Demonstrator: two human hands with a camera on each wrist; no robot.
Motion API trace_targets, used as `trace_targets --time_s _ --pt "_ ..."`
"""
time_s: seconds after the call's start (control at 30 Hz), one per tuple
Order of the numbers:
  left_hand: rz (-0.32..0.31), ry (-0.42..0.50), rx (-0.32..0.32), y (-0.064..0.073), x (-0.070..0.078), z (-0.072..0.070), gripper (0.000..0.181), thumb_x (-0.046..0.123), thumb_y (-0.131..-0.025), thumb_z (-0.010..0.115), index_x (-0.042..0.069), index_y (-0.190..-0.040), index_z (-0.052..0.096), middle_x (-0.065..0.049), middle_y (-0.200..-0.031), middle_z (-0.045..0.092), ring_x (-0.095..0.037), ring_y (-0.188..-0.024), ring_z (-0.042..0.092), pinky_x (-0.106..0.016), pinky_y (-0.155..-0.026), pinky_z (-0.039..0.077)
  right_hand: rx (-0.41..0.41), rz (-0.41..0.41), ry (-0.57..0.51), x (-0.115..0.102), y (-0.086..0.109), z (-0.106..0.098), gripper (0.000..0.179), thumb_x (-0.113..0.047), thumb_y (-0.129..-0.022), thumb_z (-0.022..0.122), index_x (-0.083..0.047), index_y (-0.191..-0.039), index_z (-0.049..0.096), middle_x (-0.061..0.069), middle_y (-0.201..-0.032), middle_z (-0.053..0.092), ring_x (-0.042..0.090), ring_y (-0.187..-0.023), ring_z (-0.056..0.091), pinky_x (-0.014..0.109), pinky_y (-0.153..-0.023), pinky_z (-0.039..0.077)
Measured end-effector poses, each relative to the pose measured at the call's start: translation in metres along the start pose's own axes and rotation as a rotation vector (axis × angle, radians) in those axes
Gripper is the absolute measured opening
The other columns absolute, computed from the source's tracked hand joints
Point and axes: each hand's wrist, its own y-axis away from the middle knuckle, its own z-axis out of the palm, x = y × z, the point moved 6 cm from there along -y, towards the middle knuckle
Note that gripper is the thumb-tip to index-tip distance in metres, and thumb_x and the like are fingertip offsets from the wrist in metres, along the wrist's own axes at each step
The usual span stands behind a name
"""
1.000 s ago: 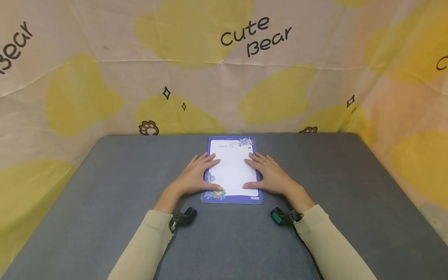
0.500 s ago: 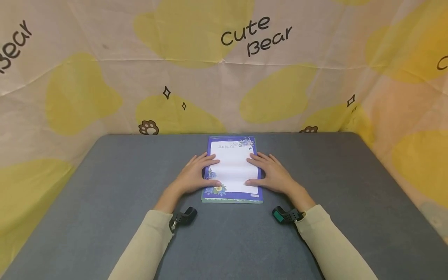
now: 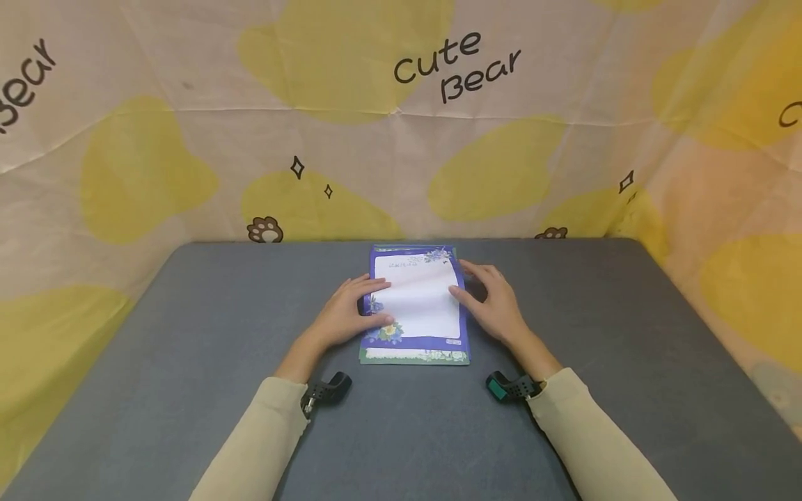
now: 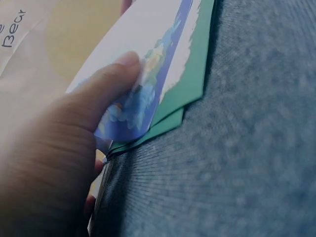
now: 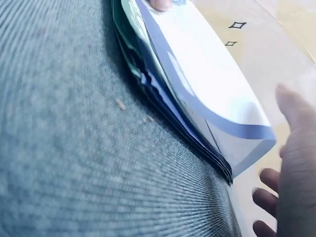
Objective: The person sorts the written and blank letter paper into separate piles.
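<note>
A purple-bordered sheet of stationery paper (image 3: 422,306) with blue flowers lies uppermost on a small stack. Its near edge is drawn back, showing green-bordered sheets (image 3: 413,357) beneath. My left hand (image 3: 338,314) grips the top sheet's left side; in the left wrist view its thumb (image 4: 116,76) presses on the printed flowers. My right hand (image 3: 501,309) is at the right edge, fingers loosely bent. In the right wrist view the sheet (image 5: 212,69) bows up off the stack, and a gap shows between its corner and my right thumb (image 5: 296,111).
The stack lies on a grey table (image 3: 188,383), near its far edge. Behind hangs a pale cloth (image 3: 401,146) with yellow patches and lettering. A dark band (image 3: 328,388) is on the left wrist and another band (image 3: 510,386) on the right.
The top sheet's near edge has slid away from me and the sheet has bowed, baring the green sheets. My right thumb and fingers have shifted outward to the right edge; my left hand stays in place.
</note>
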Motion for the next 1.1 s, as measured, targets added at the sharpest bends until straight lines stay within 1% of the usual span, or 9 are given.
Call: trace_targets --time_s 0.17,0.37,0.47,0.57,0.73,0.8,0.9,1.0,1.1 --pt "-0.025 0.045 0.024 0.001 0.001 -0.002 0.071 0.046 -0.083 0.082 0.028 -0.146 0.056 -0.003 -0.156 0.051 -0.031 -0.154 0.03 -0.065 -0.123 0.021 0.012 0.008 -0.139 -0.002 0.001 0.0 0.054 -0.03 -0.096 0.07 -0.019 -0.146 0.055 0.014 -0.118 0.069 0.03 -0.108 0.063 0.049 -0.096 0.049" --pt "0.005 0.04 0.014 0.001 0.013 -0.001 0.072 0.045 -0.082 0.083 0.026 -0.146 0.056 -0.006 -0.156 0.05 -0.031 -0.153 0.034 -0.064 -0.121 0.027 -0.041 0.011 -0.309 -0.007 0.001 0.002 0.039 -0.018 -0.102 0.059 -0.006 -0.14 0.06 0.017 -0.143 0.06 0.034 -0.129 0.057 0.051 -0.109 0.046" --pt "0.017 0.033 0.002 0.001 0.018 0.001 0.074 0.045 -0.081 0.083 0.026 -0.147 0.055 -0.006 -0.156 0.05 -0.031 -0.152 0.035 -0.062 -0.122 0.028 -0.047 0.037 -0.342 -0.007 0.001 0.003 0.036 -0.017 -0.103 0.059 -0.004 -0.137 0.062 0.016 -0.147 0.058 0.033 -0.138 0.052 0.052 -0.115 0.042" --pt "0.025 0.024 0.001 0.0 0.018 0.003 0.077 0.045 -0.081 0.084 0.025 -0.149 0.052 -0.005 -0.157 0.049 -0.03 -0.152 0.035 -0.058 -0.123 0.028 -0.039 0.054 -0.374 -0.002 0.0 0.004 0.037 -0.022 -0.101 0.062 -0.009 -0.136 0.064 0.01 -0.147 0.059 0.025 -0.14 0.05 0.042 -0.116 0.042" --pt "-0.005 0.023 0.007 -0.001 0.016 0.005 0.084 0.049 -0.084 0.08 0.024 -0.155 0.043 -0.003 -0.162 0.042 -0.028 -0.153 0.033 -0.053 -0.125 0.027 -0.047 0.098 -0.454 -0.001 0.001 0.005 0.04 -0.018 -0.1 0.064 -0.01 -0.14 0.061 0.006 -0.15 0.057 0.011 -0.119 0.057 0.013 -0.095 0.048" --pt "-0.039 0.041 0.03 -0.001 0.016 0.004 0.08 0.051 -0.089 0.073 0.023 -0.157 0.039 -0.004 -0.163 0.038 -0.029 -0.154 0.031 -0.054 -0.125 0.026 -0.053 0.114 -0.49 -0.001 0.001 0.005 0.042 -0.016 -0.1 0.064 -0.01 -0.141 0.06 0.006 -0.152 0.055 0.01 -0.115 0.06 0.01 -0.09 0.05" --pt "-0.107 0.089 0.113 0.0 0.014 -0.001 0.07 0.052 -0.097 0.06 0.021 -0.157 0.038 -0.009 -0.161 0.041 -0.032 -0.151 0.035 -0.056 -0.124 0.029 -0.057 0.136 -0.523 -0.002 0.002 0.005 0.043 -0.015 -0.101 0.063 -0.011 -0.143 0.058 0.005 -0.154 0.052 0.013 -0.127 0.06 0.011 -0.093 0.051" --pt "-0.157 0.171 0.221 0.002 0.012 -0.008 0.062 0.05 -0.101 0.054 0.019 -0.154 0.043 -0.012 -0.146 0.058 -0.033 -0.136 0.054 -0.056 -0.114 0.042 -0.061 0.148 -0.544 -0.003 0.002 0.004 0.044 -0.015 -0.101 0.062 -0.012 -0.145 0.056 0.004 -0.155 0.051 0.02 -0.139 0.053 0.012 -0.099 0.05" --pt "-0.155 0.266 0.286 0.003 0.012 -0.012 0.054 0.045 -0.102 0.056 0.019 -0.148 0.05 -0.012 -0.123 0.073 -0.028 -0.115 0.067 -0.05 -0.102 0.051 -0.065 0.152 -0.562 -0.004 0.003 0.004 0.045 -0.016 -0.102 0.061 -0.012 -0.146 0.055 0.003 -0.157 0.049 0.023 -0.145 0.047 0.015 -0.103 0.048"
